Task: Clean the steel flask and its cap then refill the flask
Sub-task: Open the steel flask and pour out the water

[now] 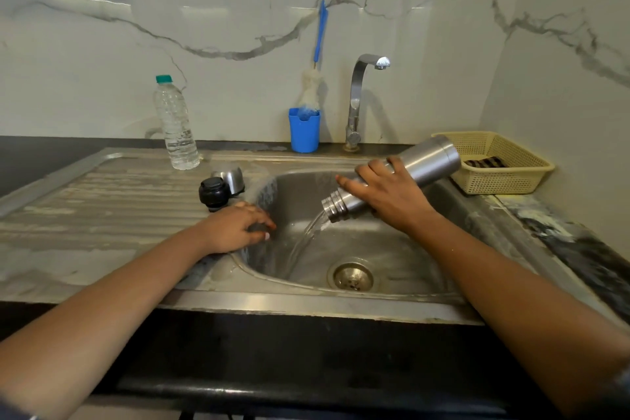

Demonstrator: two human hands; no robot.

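Wetness could cause a slip: right hand (388,194) gripped the tilted silver cylindrical steel flask (429,160) above the steel sink (392,256); left hand (235,228) lay open on its rim

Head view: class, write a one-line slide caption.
Right hand tips the flask, pouring water into the sink; left hand rests on its rim.

The right hand (385,194) is gripping the steel flask (429,160) around its middle, tilting it mouth-down to the left over the sink (306,303). Water (306,239) is pouring from the mouth into the basin near the drain (353,276). The left hand (238,227) is resting on the sink's left rim, fingers draping over the edge. A black stopper (213,193) and a steel cap (231,177) are sitting touching on the drainboard, just beyond that hand. A plastic water bottle (175,126) is standing farther back.
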